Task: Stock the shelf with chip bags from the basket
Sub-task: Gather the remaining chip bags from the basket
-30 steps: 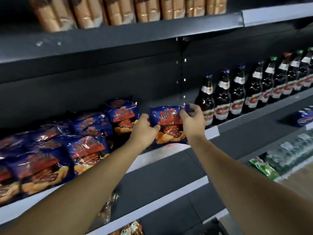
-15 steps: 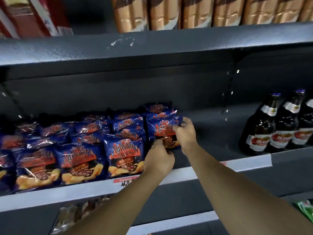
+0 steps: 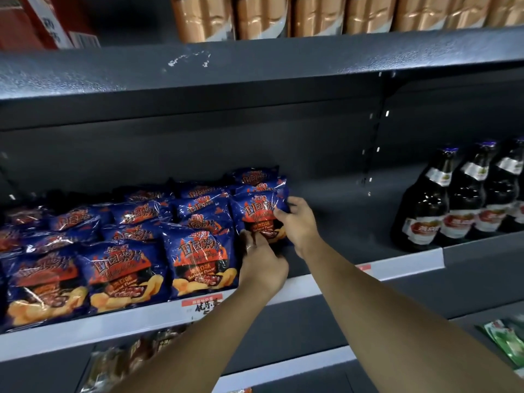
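Observation:
A blue chip bag [image 3: 256,211] with red and orange print stands upright on the dark shelf [image 3: 334,239], at the right end of a row of matching chip bags [image 3: 198,259]. My right hand [image 3: 297,222] grips its right edge, thumb on the front. My left hand [image 3: 262,265] holds its lower left corner, fingers curled against the bag's bottom. More of the same bags are stacked behind it. The basket is out of view.
Dark beer bottles [image 3: 425,205] stand on the same shelf to the right, with a bare gap between them and the chips. Tan packages [image 3: 312,15] line the shelf above. A white price strip [image 3: 397,268] runs along the shelf edge. Green packets [image 3: 507,344] lie lower right.
Both hands carried the chip bag leftward and back onto the shelf, and it now stands against the stacked row. The view has swung left, away from the bottles.

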`<act>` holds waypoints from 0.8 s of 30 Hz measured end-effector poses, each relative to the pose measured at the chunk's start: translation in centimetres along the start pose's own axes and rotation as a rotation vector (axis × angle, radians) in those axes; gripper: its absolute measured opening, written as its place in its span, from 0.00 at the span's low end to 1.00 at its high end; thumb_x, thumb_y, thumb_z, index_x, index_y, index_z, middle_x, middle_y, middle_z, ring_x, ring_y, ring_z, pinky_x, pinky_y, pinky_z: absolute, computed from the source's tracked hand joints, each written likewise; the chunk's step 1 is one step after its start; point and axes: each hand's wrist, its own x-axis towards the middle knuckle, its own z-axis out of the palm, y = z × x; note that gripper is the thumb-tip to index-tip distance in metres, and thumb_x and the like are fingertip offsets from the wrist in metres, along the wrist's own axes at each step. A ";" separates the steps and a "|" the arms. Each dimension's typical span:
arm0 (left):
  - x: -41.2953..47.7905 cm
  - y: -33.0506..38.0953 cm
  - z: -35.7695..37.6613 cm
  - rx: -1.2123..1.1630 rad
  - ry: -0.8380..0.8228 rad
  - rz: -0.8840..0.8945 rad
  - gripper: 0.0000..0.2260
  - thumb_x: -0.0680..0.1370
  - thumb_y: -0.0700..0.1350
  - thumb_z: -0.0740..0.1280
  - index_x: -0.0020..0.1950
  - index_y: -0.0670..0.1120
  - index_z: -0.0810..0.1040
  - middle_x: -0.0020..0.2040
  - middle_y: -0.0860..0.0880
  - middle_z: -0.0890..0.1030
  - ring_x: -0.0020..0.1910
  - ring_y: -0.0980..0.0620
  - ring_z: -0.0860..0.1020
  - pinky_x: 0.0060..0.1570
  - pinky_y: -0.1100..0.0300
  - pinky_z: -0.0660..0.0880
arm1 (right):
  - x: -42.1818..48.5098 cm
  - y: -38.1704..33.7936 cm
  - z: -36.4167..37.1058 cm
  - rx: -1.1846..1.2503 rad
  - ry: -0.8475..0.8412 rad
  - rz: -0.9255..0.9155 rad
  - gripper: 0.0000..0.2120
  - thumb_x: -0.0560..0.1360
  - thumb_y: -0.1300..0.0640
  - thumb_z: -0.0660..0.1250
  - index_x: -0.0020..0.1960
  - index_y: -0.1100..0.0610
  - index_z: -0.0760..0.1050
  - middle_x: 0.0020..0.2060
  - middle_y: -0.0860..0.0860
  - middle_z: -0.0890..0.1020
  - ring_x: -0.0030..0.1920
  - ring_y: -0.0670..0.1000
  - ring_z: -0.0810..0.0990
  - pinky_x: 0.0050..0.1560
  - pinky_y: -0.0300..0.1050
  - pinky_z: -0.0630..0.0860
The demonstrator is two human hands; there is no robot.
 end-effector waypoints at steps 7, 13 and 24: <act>-1.0 0.3 0.3 -0.070 0.091 0.075 0.30 0.80 0.43 0.61 0.79 0.42 0.53 0.81 0.41 0.45 0.79 0.41 0.50 0.76 0.48 0.57 | -1.2 0.0 -1.0 0.001 0.046 0.001 0.23 0.78 0.64 0.70 0.70 0.57 0.70 0.58 0.51 0.80 0.58 0.51 0.80 0.60 0.47 0.78; -2.1 1.6 0.4 -0.186 0.233 0.230 0.15 0.79 0.44 0.65 0.65 0.43 0.72 0.64 0.45 0.74 0.64 0.47 0.72 0.65 0.52 0.71 | -2.4 -0.5 -3.2 0.018 0.165 -0.019 0.13 0.77 0.61 0.70 0.61 0.55 0.76 0.55 0.54 0.83 0.54 0.52 0.82 0.61 0.47 0.78; -5.1 8.7 5.9 -0.380 0.043 0.182 0.05 0.79 0.45 0.65 0.45 0.46 0.78 0.43 0.46 0.82 0.45 0.45 0.81 0.49 0.53 0.77 | -9.5 -1.0 -16.0 0.072 0.285 0.027 0.07 0.78 0.65 0.65 0.42 0.59 0.76 0.30 0.54 0.78 0.27 0.52 0.75 0.27 0.42 0.72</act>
